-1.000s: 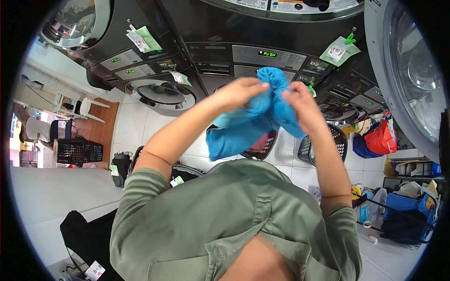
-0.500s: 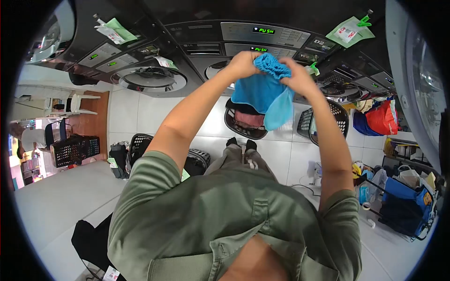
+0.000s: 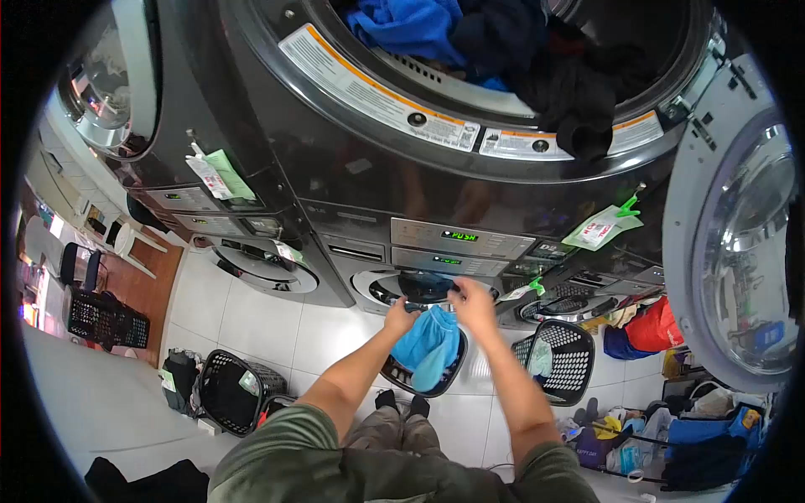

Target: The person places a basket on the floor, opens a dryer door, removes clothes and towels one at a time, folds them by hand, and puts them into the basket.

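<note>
A light blue garment [image 3: 428,345] hangs from my left hand [image 3: 402,316], whose fingers are closed on its gathered upper edge. My right hand [image 3: 472,303] is at the other side of that edge, its fingers bent together; whether cloth is between them is too small to make out. Below the garment stands a black laundry basket [image 3: 453,375], partly covered by it. In front of me is an open dryer drum [image 3: 470,90] with blue clothes [image 3: 402,29] and dark clothes [image 3: 579,84] hanging over its rim.
The open round door [image 3: 738,243] stands at the right. A perforated basket [image 3: 574,369] is on the floor to the right, another basket [image 3: 231,390] to the left. A red bag [image 3: 656,325] and other bags lie at the far right. A washer [image 3: 268,267] stands left.
My hands have lowered with the blue garment, from in front of the control panels to above the basket. The view has tilted up, so the open drum with clothes shows.
</note>
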`<state>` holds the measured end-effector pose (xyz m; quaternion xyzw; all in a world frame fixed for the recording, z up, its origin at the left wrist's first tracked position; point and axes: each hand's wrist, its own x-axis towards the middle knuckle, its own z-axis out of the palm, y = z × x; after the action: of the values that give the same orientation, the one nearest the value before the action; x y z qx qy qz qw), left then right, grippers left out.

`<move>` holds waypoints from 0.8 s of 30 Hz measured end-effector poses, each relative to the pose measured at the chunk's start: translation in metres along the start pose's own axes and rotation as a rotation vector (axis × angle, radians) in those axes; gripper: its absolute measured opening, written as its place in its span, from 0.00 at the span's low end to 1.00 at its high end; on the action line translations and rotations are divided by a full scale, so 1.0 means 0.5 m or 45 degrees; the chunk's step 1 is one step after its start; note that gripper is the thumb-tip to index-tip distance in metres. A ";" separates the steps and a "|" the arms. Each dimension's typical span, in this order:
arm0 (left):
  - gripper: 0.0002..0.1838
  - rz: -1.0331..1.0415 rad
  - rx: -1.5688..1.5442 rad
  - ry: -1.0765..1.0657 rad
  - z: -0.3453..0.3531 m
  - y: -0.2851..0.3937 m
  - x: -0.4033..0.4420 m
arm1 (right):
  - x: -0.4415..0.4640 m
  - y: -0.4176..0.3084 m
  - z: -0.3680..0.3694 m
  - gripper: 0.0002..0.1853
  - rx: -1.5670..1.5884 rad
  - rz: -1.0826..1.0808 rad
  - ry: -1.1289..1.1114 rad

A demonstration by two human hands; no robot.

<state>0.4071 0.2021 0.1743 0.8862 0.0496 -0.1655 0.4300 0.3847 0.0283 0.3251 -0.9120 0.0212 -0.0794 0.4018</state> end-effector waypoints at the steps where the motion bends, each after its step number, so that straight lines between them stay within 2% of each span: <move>1: 0.32 0.109 -0.093 0.011 -0.009 -0.002 0.003 | 0.031 -0.141 -0.106 0.13 0.187 -0.020 -0.028; 2: 0.31 0.157 -0.026 -0.031 -0.049 0.031 -0.014 | 0.071 -0.215 -0.168 0.13 0.133 -0.406 0.405; 3: 0.30 0.199 0.044 -0.076 -0.093 0.068 -0.043 | 0.103 -0.308 -0.256 0.19 -0.063 -0.769 0.748; 4: 0.29 0.226 0.030 -0.037 -0.115 0.078 -0.054 | 0.125 -0.384 -0.329 0.27 -0.345 -0.947 1.062; 5: 0.29 0.232 0.031 -0.032 -0.118 0.072 -0.051 | 0.142 -0.434 -0.383 0.34 -0.631 -0.778 1.045; 7: 0.28 0.086 -0.315 -0.124 -0.112 0.048 -0.025 | 0.216 -0.439 -0.462 0.28 -1.396 -0.629 1.093; 8: 0.27 0.058 -0.307 -0.168 -0.193 0.160 -0.108 | 0.233 -0.431 -0.493 0.28 -1.389 -0.631 1.103; 9: 0.27 0.057 -0.302 -0.165 -0.200 0.178 -0.113 | 0.244 -0.415 -0.516 0.18 -0.853 -0.597 0.884; 10: 0.27 0.154 -0.609 -0.240 -0.204 0.194 -0.114 | 0.247 -0.412 -0.528 0.09 -0.330 -0.554 0.654; 11: 0.27 0.248 -0.919 -0.321 -0.210 0.227 -0.124 | 0.218 -0.426 -0.522 0.09 -0.335 -0.556 0.654; 13: 0.27 0.560 -0.971 -0.286 -0.226 0.319 -0.168 | 0.109 -0.436 -0.481 0.09 0.410 -0.529 0.452; 15: 0.27 1.009 -0.898 0.279 -0.232 0.430 -0.237 | -0.015 -0.459 -0.414 0.13 0.517 -0.409 0.326; 16: 0.28 1.296 -0.451 0.348 -0.257 0.468 -0.258 | -0.056 -0.481 -0.359 0.12 0.804 -0.365 0.502; 17: 0.28 1.396 -0.322 0.369 -0.257 0.472 -0.274 | -0.081 -0.488 -0.322 0.11 1.089 -0.312 0.683; 19: 0.29 1.602 -0.080 0.426 -0.256 0.480 -0.305 | -0.115 -0.432 -0.341 0.10 1.328 -0.087 0.130; 21: 0.29 1.607 -0.350 0.261 -0.278 0.508 -0.380 | -0.133 -0.422 -0.383 0.09 1.666 0.147 0.129; 22: 0.27 1.154 -0.926 -0.162 -0.269 0.508 -0.403 | -0.149 -0.419 -0.385 0.09 1.652 0.204 0.214; 23: 0.27 1.155 -0.929 -0.164 -0.261 0.494 -0.410 | -0.161 -0.418 -0.388 0.08 1.636 0.240 0.297; 24: 0.27 0.925 -1.202 -0.322 -0.255 0.473 -0.402 | -0.168 -0.379 -0.367 0.07 1.546 0.207 0.328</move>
<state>0.3044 0.1644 0.4915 0.5335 -0.2394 -0.0724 0.8080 0.2673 0.0311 0.5757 -0.4996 0.0900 -0.1558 0.8474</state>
